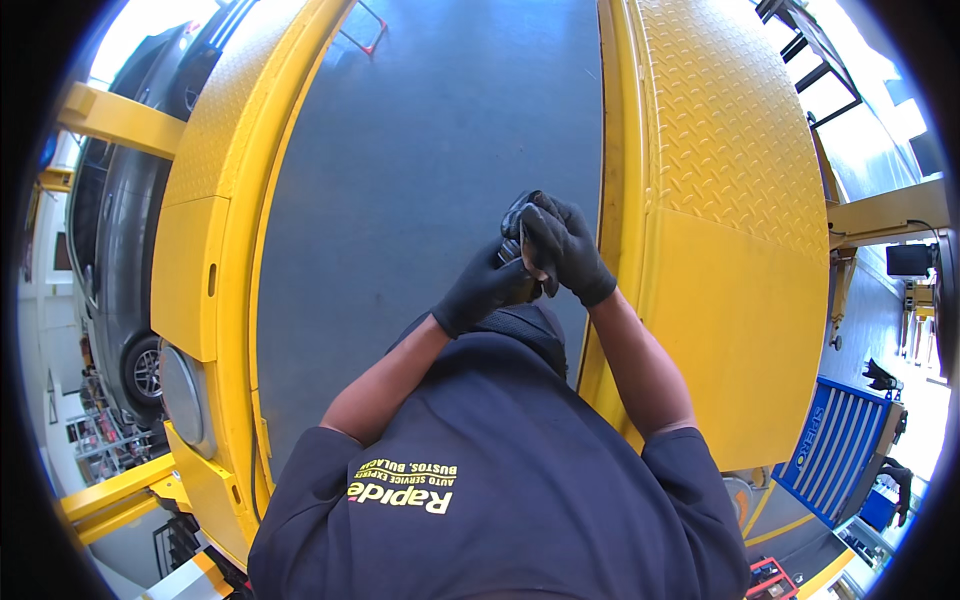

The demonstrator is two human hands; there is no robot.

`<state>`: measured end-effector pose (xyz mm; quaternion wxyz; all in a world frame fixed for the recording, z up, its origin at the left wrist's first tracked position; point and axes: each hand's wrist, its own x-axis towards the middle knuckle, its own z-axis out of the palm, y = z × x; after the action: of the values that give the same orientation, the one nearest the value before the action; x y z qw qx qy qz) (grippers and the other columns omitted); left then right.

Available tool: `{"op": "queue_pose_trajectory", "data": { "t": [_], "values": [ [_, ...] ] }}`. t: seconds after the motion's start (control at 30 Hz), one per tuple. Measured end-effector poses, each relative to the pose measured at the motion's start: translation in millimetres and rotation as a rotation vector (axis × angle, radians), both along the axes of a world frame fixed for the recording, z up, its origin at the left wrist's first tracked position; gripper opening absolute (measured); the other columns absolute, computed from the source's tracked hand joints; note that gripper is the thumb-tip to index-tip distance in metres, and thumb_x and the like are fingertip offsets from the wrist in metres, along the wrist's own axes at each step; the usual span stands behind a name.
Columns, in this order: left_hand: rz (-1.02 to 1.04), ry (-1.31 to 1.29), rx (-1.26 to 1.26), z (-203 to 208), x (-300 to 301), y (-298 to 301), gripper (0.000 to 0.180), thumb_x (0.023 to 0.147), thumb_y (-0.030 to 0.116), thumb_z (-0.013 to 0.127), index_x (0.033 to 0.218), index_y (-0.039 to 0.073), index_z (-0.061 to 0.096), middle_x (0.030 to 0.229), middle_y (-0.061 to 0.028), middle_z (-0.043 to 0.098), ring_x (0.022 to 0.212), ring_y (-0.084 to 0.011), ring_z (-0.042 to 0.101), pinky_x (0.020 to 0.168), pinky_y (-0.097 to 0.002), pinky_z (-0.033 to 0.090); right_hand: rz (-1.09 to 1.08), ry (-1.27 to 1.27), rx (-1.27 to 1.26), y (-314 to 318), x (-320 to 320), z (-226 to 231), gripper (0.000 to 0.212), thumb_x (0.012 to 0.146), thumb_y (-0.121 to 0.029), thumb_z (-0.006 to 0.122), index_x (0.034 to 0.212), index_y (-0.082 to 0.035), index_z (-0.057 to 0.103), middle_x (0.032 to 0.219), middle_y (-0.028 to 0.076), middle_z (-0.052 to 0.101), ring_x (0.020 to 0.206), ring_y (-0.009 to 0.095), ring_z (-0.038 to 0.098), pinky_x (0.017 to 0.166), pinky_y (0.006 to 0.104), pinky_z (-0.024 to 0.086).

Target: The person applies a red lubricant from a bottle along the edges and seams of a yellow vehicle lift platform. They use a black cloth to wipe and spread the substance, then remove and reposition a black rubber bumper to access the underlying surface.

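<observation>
Both my hands are in black gloves and meet in front of my body, over the gap between two yellow platforms. My left hand (487,288) is closed, its fingers pressed up against the right one. The fingers of my right hand (572,245) are bent and closed at the same spot. Between them shows a dark, shiny, crumpled-looking item (513,222). A small brownish patch shows beside the fingers. The gloves hide most of the item, and I cannot tell its kind.
Yellow lift runways (735,300) with tread plate run along both sides, the left runway (185,270) having a round plate. Between them lies a grey floor (420,150). A grey car (130,230) stands far left; a blue tool cabinet (835,450) stands right. A red-footed frame (370,45) is ahead.
</observation>
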<state>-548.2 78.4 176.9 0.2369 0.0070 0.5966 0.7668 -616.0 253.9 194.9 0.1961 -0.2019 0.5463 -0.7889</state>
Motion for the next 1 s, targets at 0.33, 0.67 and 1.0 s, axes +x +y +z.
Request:
{"op": "queue_pose_trajectory", "data": {
  "t": [0.33, 0.67, 1.0],
  "values": [
    [0.107, 0.369, -0.44, 2.2, -6.9, -5.9, 0.042, 0.088, 0.022, 0.077, 0.123, 0.004, 0.061, 0.106, -0.0159, 0.073, 0.091, -0.0282, 0.073, 0.078, -0.0371, 0.057, -0.265, 0.14, 0.162, -13.3, 8.7, -3.1, 0.034, 0.11, -0.033, 0.056, 0.096, -0.004, 0.068, 0.082, 0.001, 0.068, 0.077, 0.008, 0.058, 0.069, 0.0277, 0.048],
    [-0.12, -0.003, 0.254, -11.3, 10.6, -24.2, 0.04, 0.093, 0.015, 0.063, 0.129, -0.002, 0.059, 0.112, -0.0159, 0.07, 0.098, -0.0228, 0.07, 0.086, -0.037, 0.059, 0.051, -0.477, -0.506, -2.7, -2.6, 4.6, 0.05, 0.107, -0.049, 0.051, 0.124, -0.004, 0.062, 0.124, 0.014, 0.067, 0.109, 0.027, 0.065, 0.103, 0.0423, 0.05],
    [-0.052, -0.254, 0.428, 16.6, 7.8, -15.7, 0.032, 0.094, 0.017, 0.071, 0.119, 0.0, 0.065, 0.108, -0.011, 0.072, 0.091, -0.0203, 0.072, 0.078, -0.0373, 0.058, 0.04, -0.155, -0.148, 2.0, 3.6, 9.3, 0.019, 0.101, -0.02, 0.067, 0.112, -0.004, 0.063, 0.094, 0.0, 0.063, 0.086, 0.008, 0.06, 0.08, 0.0261, 0.05]
  ]
}}
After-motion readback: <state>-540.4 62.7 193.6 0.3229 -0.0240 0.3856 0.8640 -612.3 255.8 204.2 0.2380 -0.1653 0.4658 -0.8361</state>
